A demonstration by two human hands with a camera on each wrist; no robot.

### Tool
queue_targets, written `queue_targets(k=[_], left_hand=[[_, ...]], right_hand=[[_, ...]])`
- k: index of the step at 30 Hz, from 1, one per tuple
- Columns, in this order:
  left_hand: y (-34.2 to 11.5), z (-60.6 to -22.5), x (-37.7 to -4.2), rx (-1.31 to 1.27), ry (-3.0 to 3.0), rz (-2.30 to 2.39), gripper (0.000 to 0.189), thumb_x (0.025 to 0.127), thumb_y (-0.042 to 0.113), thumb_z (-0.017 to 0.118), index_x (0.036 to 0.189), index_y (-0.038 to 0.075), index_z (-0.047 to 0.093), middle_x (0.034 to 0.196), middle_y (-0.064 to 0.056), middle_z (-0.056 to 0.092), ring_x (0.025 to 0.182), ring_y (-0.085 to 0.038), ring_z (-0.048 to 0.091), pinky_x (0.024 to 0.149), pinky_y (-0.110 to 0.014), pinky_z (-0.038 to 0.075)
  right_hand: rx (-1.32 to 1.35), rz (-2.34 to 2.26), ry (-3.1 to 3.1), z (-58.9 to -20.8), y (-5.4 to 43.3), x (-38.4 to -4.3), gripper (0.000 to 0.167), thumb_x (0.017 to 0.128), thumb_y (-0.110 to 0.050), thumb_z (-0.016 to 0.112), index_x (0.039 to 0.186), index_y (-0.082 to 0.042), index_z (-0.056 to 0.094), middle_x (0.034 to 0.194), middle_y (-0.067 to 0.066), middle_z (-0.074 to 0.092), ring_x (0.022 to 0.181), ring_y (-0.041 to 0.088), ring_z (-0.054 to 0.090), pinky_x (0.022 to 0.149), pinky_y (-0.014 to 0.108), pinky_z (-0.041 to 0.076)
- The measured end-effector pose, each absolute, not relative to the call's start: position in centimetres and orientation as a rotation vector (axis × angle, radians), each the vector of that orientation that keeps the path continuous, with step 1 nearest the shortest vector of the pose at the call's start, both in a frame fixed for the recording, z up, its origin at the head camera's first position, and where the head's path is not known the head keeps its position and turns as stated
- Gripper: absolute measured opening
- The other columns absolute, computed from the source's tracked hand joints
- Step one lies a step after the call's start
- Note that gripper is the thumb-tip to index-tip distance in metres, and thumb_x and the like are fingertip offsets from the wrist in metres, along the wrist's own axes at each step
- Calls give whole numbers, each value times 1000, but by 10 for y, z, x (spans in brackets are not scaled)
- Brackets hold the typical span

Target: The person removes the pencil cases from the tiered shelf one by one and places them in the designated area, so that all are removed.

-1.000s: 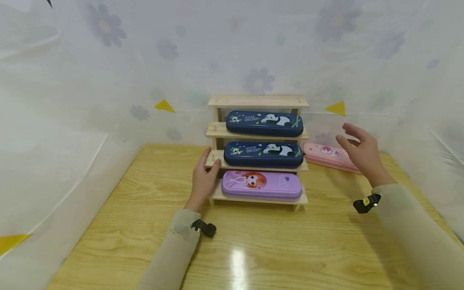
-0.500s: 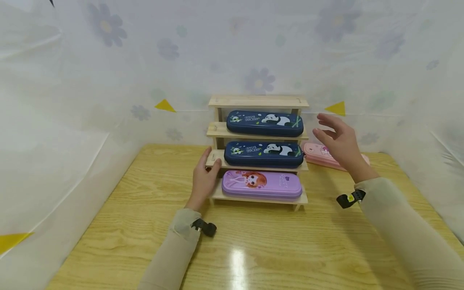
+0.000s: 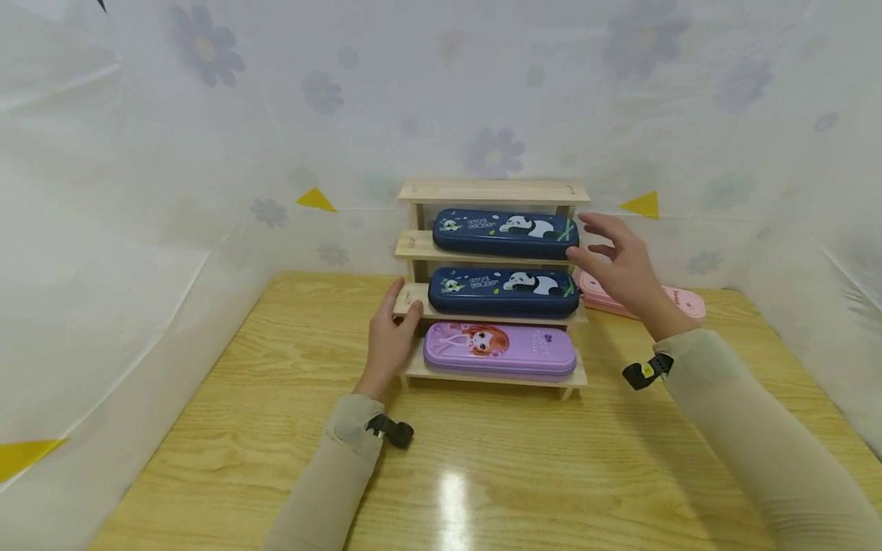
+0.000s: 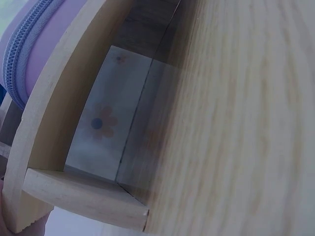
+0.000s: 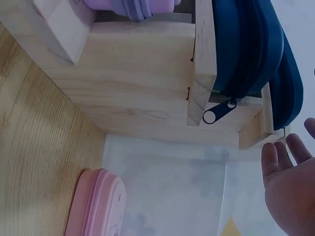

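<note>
A stepped wooden shelf rack stands toward the back of the table. Two navy panda pencil cases, the upper one and the lower one, lie on its middle tiers. A purple pencil case with a girl's picture lies on the bottom tier. My left hand holds the rack's left side, thumb in front of the second-lowest board's end. My right hand hovers with spread fingers at the right end of the upper navy case; contact is unclear. Behind it, a pink pencil case is partly hidden.
The wood-grain table carries the rack and the pink case. A pale flowered cloth hangs behind and along both sides, with yellow triangles on it. In the right wrist view, a zip pull dangles from a navy case.
My right hand has moved left from above the pink case to the upper navy case's right end. My left hand and the cases on the rack have stayed in place.
</note>
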State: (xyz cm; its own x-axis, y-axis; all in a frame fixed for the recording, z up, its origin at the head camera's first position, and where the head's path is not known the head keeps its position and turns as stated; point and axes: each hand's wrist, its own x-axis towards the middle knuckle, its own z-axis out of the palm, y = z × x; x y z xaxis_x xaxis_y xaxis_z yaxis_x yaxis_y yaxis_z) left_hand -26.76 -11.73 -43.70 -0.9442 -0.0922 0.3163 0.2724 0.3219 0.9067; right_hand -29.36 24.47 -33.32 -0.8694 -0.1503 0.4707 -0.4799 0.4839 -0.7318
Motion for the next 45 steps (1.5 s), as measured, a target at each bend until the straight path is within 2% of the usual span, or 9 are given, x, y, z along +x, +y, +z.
queue_targets(k=[11, 18, 23, 29, 37, 45], left_hand=[[-117, -440, -267, -151, -2268, -1674, 60, 99, 33, 59, 152, 16, 40, 152, -2, 43, 131, -19, 47, 108, -38, 38], [-118, -438, -267, -171, -2262, -1682, 61, 99, 32, 60, 153, 13, 38, 150, -6, 44, 127, -22, 50, 106, -41, 41], [-118, -439, -267, -167, -2269, -1669, 60, 99, 33, 59, 153, 16, 38, 152, -5, 43, 132, -21, 46, 109, -39, 37], [-118, -438, -268, -160, -2281, -1656, 60, 100, 34, 58, 153, 15, 38, 153, -2, 41, 135, -18, 43, 110, -37, 35], [-118, -438, -269, -171, -2268, -1660, 60, 99, 33, 59, 153, 16, 39, 153, -3, 42, 136, -20, 42, 111, -37, 34], [-118, -438, -268, -170, -2272, -1653, 59, 99, 31, 59, 152, 14, 40, 153, -4, 41, 138, -20, 39, 113, -36, 31]], right_hand=[[581, 1283, -2406, -334, 232, -299, 65, 89, -17, 75, 148, -16, 47, 149, 8, 41, 133, 27, 40, 101, 56, 42], [550, 1225, -2459, -334, 228, -301, 70, 88, -25, 77, 149, -15, 46, 152, 9, 37, 134, 29, 37, 100, 56, 40], [507, 1226, -2487, -335, 225, -303, 73, 88, -31, 77, 150, -15, 43, 154, 9, 34, 134, 31, 37, 100, 56, 38], [487, 1233, -2501, -334, 221, -306, 76, 85, -29, 79, 150, -12, 43, 152, 11, 34, 134, 33, 35, 102, 57, 35], [448, 1198, -2525, -334, 217, -308, 83, 80, -34, 83, 150, -14, 44, 153, 12, 31, 133, 35, 35, 103, 56, 37], [422, 1151, -2510, -334, 215, -309, 79, 81, -34, 82, 148, -12, 47, 150, 13, 34, 132, 35, 37, 104, 56, 37]])
